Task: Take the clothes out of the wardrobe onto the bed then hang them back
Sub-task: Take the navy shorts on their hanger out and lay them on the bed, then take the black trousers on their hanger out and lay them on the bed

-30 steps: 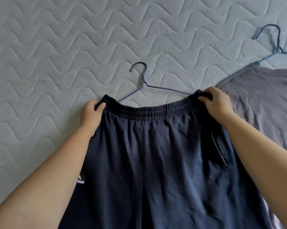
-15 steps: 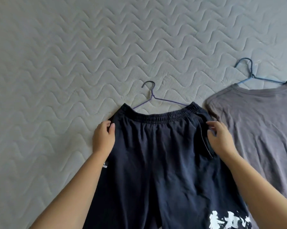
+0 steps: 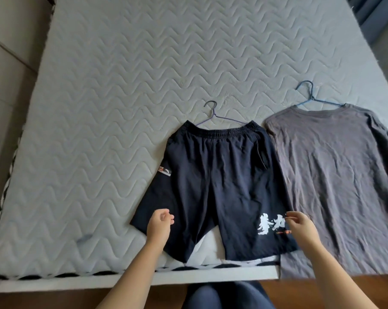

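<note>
Quilted grey mattress (image 3: 121, 108) fills the frame, with navy shorts (image 3: 220, 175) laid flat at centre on a purple wire hanger (image 3: 213, 113) and a grey T-shirt (image 3: 333, 175) just beside them at right on a blue hanger (image 3: 311, 97). The person's left hand (image 3: 159, 226) hovers over the shorts' lower-left leg and the right hand (image 3: 300, 228) beside the white print (image 3: 270, 224), both loosely curled, grasping nothing.

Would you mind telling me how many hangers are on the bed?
2. A purple hanger pokes out above the waistband of the dark shorts; a blue hanger sticks out at the neck of the grey T-shirt. Others may hide underneath.
</note>
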`<state>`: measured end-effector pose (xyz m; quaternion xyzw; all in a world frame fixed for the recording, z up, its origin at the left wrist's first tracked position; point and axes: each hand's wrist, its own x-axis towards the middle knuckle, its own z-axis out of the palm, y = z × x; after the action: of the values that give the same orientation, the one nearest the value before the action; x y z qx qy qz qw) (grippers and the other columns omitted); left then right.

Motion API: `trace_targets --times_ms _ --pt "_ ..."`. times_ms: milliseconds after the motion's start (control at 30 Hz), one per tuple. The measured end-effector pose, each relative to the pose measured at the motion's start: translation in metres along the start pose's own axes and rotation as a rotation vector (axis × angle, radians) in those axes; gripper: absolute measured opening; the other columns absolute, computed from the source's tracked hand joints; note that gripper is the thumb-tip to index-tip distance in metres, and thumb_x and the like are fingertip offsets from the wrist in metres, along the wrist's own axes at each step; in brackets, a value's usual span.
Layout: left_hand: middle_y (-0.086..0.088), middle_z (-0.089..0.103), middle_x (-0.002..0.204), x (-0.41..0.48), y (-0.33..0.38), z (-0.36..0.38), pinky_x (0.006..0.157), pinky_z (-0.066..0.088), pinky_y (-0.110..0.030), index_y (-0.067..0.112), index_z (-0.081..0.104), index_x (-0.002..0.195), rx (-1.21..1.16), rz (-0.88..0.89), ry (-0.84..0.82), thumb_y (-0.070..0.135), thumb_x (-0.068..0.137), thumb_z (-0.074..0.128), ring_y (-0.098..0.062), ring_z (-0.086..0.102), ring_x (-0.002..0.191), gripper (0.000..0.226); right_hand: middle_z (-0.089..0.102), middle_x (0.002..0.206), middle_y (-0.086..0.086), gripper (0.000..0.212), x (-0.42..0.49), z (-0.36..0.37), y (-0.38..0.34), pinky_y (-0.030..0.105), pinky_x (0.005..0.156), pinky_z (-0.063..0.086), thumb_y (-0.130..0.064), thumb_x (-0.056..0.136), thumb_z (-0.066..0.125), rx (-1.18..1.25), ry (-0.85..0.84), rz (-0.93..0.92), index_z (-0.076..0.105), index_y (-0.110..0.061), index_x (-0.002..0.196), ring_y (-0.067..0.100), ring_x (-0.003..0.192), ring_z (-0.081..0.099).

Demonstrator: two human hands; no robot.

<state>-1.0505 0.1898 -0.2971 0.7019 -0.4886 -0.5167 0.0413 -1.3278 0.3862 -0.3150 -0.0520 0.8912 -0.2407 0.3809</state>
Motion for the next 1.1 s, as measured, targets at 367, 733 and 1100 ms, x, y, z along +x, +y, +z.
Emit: trace_targets --times_ms 367,733,1100 --pt "-0.004 0.063 0.084 -0.093 -0.121 -0.061 0.079 0.04 -0.032 0.006 0.056 0.102 -0.146 -0.208 0.157 0.011 0.093 0.039 -0.026 0.062 0.091 0.02 0.061 0.084 0.01 0.019 -0.071 0.01 0.018 0.031 0.067 0.039 0.001 0.085 0.052 -0.133 -0.215 -0.218 0.065 -0.013 0.089 0.024 0.079 0.053" --pt "-0.002 0.061 0.08 -0.166 -0.262 -0.11 0.056 0.035 -0.027 0.009 0.053 0.101 -0.532 -0.508 0.319 0.012 0.095 0.039 -0.022 0.06 0.081 0.016 0.064 0.083 0.013 0.018 -0.107 0.096 -0.016 0.043 0.083 0.051 0.0 0.085 0.048 -0.55 -0.477 -0.392 0.059 -0.011 0.095 0.035 0.08 0.063" --pt "-0.013 0.056 0.092 -0.273 -0.487 -0.185 0.073 0.034 -0.031 -0.005 0.054 0.109 -0.905 -0.79 0.392 0.012 0.094 0.04 -0.024 0.054 0.085 0.026 0.058 0.088 0.02 0.019 -0.297 0.278 -0.031 0.023 0.047 0.04 0.006 0.089 0.042 -0.613 -0.607 -0.505 0.054 0.001 0.104 0.023 0.062 0.051"
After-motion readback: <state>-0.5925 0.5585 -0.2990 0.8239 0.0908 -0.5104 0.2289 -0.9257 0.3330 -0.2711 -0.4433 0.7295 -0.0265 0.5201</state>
